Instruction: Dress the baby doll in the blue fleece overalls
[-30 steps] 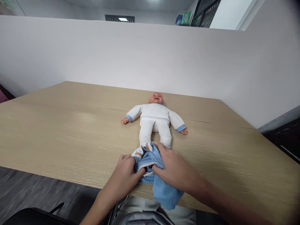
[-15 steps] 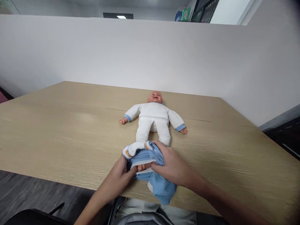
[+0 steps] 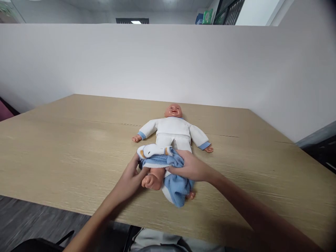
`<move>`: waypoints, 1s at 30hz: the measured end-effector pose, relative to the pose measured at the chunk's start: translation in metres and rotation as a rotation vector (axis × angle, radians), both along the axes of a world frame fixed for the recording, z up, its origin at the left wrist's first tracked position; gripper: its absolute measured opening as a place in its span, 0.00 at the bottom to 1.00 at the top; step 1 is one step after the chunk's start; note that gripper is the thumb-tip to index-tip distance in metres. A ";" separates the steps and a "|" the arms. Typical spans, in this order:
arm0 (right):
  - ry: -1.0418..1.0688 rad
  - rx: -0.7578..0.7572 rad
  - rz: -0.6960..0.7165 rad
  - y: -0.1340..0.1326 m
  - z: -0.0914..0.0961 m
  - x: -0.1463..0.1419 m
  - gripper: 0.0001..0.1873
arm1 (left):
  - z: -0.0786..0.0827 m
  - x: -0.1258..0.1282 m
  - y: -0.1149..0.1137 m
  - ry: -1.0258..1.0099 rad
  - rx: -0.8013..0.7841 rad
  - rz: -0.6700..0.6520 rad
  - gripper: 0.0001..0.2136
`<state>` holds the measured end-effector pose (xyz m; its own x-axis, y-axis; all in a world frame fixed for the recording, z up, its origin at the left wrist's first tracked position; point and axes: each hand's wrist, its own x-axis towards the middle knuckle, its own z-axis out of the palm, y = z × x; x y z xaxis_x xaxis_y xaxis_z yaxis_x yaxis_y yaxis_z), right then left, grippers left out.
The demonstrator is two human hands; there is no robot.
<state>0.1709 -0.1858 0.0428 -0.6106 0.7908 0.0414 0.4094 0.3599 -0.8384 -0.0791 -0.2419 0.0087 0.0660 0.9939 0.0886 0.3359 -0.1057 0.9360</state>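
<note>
A baby doll (image 3: 172,125) in a white top with blue cuffs lies on its back, head away from me and feet toward me. Blue and white doll pants (image 3: 177,185) are bunched around its lower legs. One bare foot (image 3: 152,180) pokes out of a cuff on the left; the toes of the other show beside the loose pant leg. My left hand (image 3: 132,175) is closed on the left edge of the bunched cloth. On the opposite edge, my right hand (image 3: 193,165) grips the fabric between thumb and fingers.
The wooden table (image 3: 78,147) spreads around the doll, its front edge close to my lap. A white partition (image 3: 157,59) rises behind it. At lower left stands a black chair (image 3: 39,243); a dark object (image 3: 320,150) is beyond the right edge.
Both hands have moved away from me, up the doll's legs, with the pants. The left-hand foot, earlier mostly inside the cloth, now sticks out, and the other foot's toes have come into view.
</note>
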 end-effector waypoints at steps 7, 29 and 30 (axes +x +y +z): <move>0.147 -0.005 -0.044 0.005 -0.007 0.024 0.23 | 0.021 -0.019 0.032 0.218 0.054 -0.145 0.18; 0.322 -0.404 0.102 0.001 -0.031 0.054 0.29 | 0.087 0.032 0.098 0.264 -0.138 -0.916 0.11; 0.272 -0.417 0.117 -0.001 -0.027 0.056 0.28 | 0.085 0.036 0.102 0.226 -0.176 -0.927 0.11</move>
